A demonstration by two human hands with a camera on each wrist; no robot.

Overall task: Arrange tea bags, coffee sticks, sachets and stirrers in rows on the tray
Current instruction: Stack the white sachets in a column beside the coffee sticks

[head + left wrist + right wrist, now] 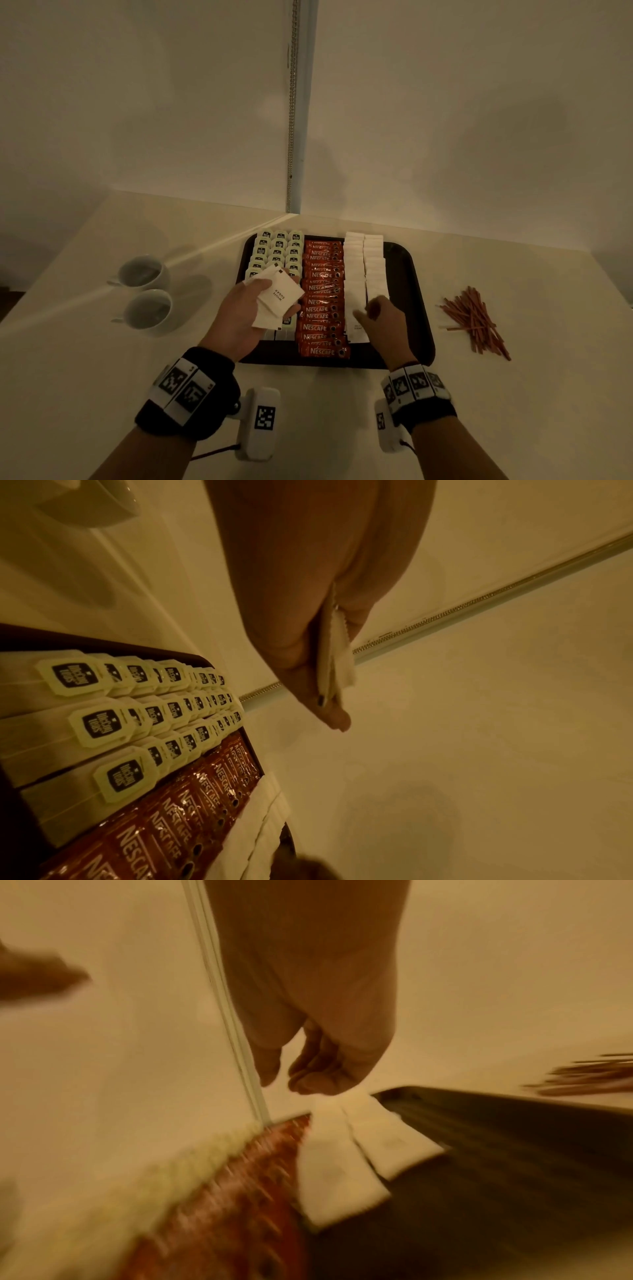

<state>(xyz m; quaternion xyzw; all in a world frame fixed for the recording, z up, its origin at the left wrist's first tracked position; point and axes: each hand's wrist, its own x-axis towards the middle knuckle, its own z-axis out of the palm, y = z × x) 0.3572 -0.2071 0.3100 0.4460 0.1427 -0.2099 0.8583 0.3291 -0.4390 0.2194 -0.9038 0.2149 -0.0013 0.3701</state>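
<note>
Head view: left hand (245, 306) grips spare sugar sachets (279, 297) as stock; right hand (381, 316), loosely curled and empty, hovers over the tray's (416, 301) three-o'clock sachet row.

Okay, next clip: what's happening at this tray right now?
A person is filling a dark tray with drink supplies. Tea bags, red coffee sticks and two rows of white sugar sachets are already lined up. The left hand holds a small stack of sachets; the right hand is at the near end of the sachet rows, holding nothing. The stirrers lie loose on the table, right of the tray.
</note>
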